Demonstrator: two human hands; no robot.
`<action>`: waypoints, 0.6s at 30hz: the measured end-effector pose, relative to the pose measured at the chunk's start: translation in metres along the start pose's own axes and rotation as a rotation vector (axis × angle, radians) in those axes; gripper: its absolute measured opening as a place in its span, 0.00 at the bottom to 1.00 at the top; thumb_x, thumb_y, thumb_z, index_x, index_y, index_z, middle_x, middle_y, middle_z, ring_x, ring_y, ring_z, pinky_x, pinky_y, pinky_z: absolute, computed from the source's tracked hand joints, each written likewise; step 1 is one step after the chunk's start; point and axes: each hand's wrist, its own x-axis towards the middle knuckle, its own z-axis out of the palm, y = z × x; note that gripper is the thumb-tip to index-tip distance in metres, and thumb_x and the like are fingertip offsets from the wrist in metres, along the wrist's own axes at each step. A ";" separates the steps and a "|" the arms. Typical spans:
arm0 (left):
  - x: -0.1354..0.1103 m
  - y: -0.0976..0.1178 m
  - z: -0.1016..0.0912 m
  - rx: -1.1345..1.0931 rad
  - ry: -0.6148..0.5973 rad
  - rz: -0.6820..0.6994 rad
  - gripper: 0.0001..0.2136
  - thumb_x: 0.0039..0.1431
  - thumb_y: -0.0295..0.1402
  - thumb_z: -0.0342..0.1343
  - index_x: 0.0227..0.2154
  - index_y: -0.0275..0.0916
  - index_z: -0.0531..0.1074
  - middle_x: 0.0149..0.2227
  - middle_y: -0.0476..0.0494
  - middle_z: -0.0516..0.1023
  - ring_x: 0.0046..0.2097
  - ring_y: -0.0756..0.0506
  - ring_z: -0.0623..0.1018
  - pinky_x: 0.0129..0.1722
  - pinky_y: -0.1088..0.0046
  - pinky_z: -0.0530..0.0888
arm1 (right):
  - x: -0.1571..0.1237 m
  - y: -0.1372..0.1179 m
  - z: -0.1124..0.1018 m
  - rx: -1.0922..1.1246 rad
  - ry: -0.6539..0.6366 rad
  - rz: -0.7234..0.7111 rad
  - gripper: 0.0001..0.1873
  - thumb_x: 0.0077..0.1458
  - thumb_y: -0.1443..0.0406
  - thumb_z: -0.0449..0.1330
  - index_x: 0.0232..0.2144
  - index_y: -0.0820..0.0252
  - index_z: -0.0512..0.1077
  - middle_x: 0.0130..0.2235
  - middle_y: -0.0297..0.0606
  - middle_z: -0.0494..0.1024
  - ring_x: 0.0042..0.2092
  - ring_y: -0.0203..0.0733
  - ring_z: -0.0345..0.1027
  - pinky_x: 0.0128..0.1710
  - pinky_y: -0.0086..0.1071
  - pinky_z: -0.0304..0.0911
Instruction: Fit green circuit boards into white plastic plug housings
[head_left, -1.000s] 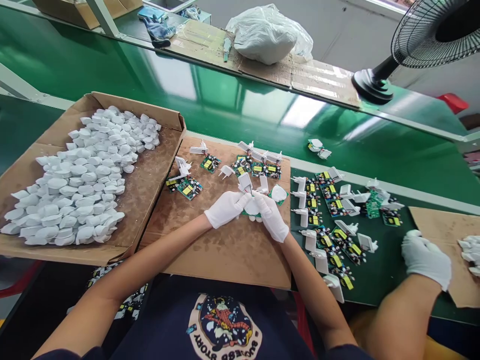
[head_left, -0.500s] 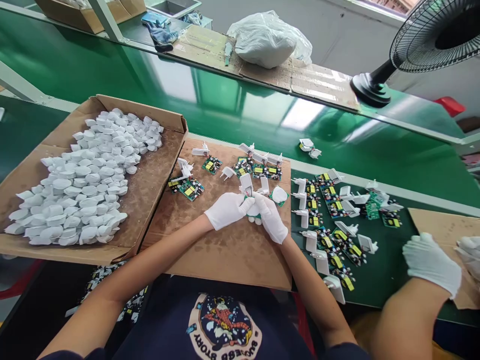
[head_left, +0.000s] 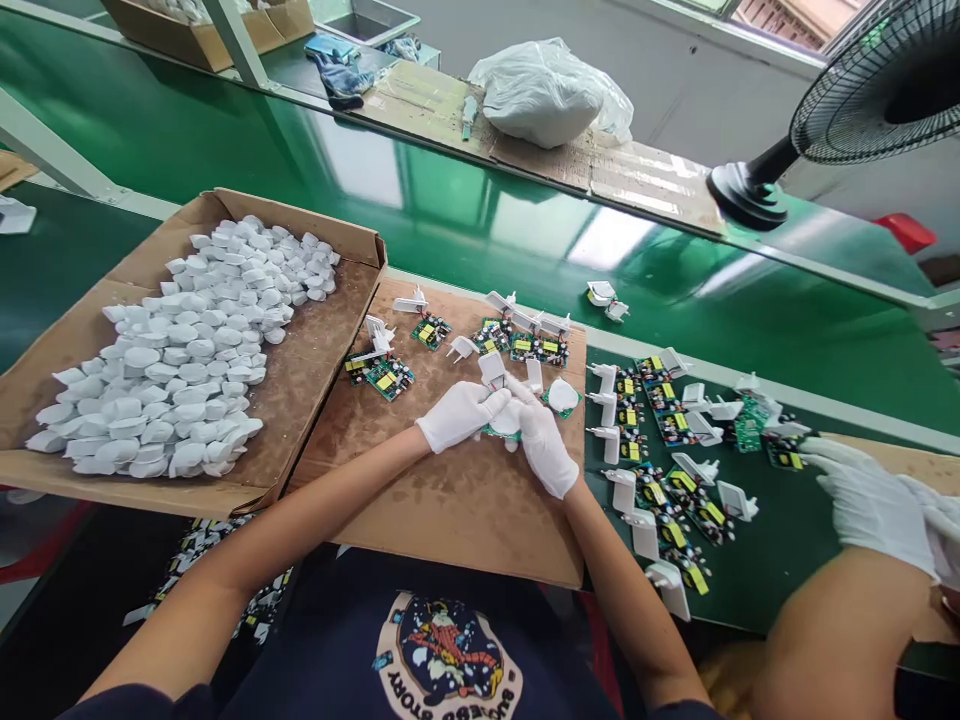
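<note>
My gloved left hand (head_left: 456, 416) and gloved right hand (head_left: 547, 446) meet over the cardboard sheet. Between them is a green circuit board (head_left: 501, 433) with a white pad over much of its face. A white plug housing (head_left: 492, 367) stands up just above my fingertips, seemingly joined to that board. My left fingers close on the board's left side, while my right fingers pinch near the housing's base. Just right of my hands lies another board with a round white pad (head_left: 562, 396). Behind them sit several boards with plug housings (head_left: 540, 347).
A shallow cardboard box (head_left: 307, 370) of white pads stands left. Rows of boards with plugs (head_left: 660, 490) cover the green table at right, where a co-worker's gloved hand (head_left: 862, 490) reaches in. Beyond are a fan (head_left: 750, 195) and a white plastic bag (head_left: 544, 95).
My hands stay together, and the board between them now shows more of its white pad. The co-worker's hand has opened and reached toward the boards at right. The view has shifted slightly.
</note>
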 end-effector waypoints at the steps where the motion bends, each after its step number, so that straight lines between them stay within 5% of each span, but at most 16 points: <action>1: 0.001 0.000 0.000 0.007 0.015 -0.010 0.21 0.57 0.47 0.45 0.20 0.33 0.67 0.18 0.47 0.69 0.16 0.53 0.67 0.15 0.79 0.61 | 0.001 0.000 -0.002 -0.068 -0.001 -0.073 0.38 0.54 0.43 0.46 0.59 0.60 0.54 0.36 0.38 0.73 0.34 0.39 0.68 0.36 0.34 0.67; 4: 0.001 0.000 0.000 0.093 0.066 0.029 0.20 0.56 0.45 0.47 0.18 0.33 0.66 0.19 0.46 0.69 0.20 0.52 0.68 0.18 0.78 0.61 | 0.003 0.000 -0.010 -0.290 -0.011 -0.257 0.46 0.48 0.47 0.59 0.61 0.60 0.48 0.53 0.46 0.65 0.53 0.50 0.61 0.55 0.45 0.55; 7: 0.000 0.004 -0.004 0.084 0.091 0.071 0.21 0.55 0.46 0.48 0.17 0.33 0.66 0.20 0.45 0.71 0.23 0.52 0.68 0.21 0.78 0.61 | 0.003 -0.003 -0.015 -0.522 0.008 -0.356 0.46 0.43 0.52 0.65 0.60 0.58 0.51 0.54 0.48 0.64 0.55 0.53 0.58 0.56 0.48 0.54; 10: -0.001 0.005 -0.008 -0.135 -0.009 0.078 0.25 0.57 0.51 0.44 0.18 0.33 0.65 0.20 0.47 0.70 0.23 0.53 0.67 0.22 0.77 0.61 | 0.000 -0.008 -0.014 -0.612 0.008 -0.365 0.40 0.45 0.55 0.65 0.58 0.55 0.55 0.52 0.47 0.67 0.53 0.53 0.61 0.54 0.48 0.56; 14: 0.001 -0.001 -0.010 -0.284 -0.123 0.116 0.31 0.59 0.55 0.30 0.19 0.35 0.64 0.15 0.49 0.66 0.19 0.53 0.66 0.23 0.76 0.63 | -0.002 -0.017 -0.011 -0.369 0.020 -0.237 0.31 0.52 0.54 0.58 0.56 0.54 0.58 0.53 0.44 0.68 0.54 0.51 0.62 0.55 0.46 0.56; 18: 0.002 -0.004 -0.008 -0.381 -0.209 0.128 0.35 0.59 0.56 0.24 0.22 0.34 0.68 0.14 0.47 0.66 0.18 0.52 0.68 0.23 0.77 0.62 | 0.003 -0.020 -0.016 0.094 0.060 -0.074 0.33 0.59 0.45 0.33 0.51 0.57 0.63 0.44 0.46 0.74 0.44 0.48 0.69 0.43 0.43 0.65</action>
